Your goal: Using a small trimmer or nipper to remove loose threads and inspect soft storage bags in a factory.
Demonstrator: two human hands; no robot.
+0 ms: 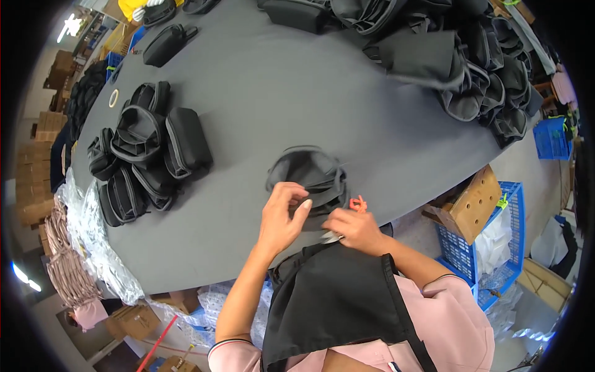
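"See that left grip [280,224]?"

"Fingers bent, thumb standing apart, left forearm [243,296] rising steeply."

"And the right grip [359,233]?"

"Near it, a little lower, fingers curled tight, right forearm [412,265] slanting in from the right."

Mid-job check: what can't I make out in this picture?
All in the head view:
Pouch: part of its near side, covered by the left hand.
Scissors: their middle, wrapped by the right hand.
Heap: how many pouches it holds, since they overlap and the top edge cuts some off.
Yellow garment: most of it and its wearer, cut off by the top edge.
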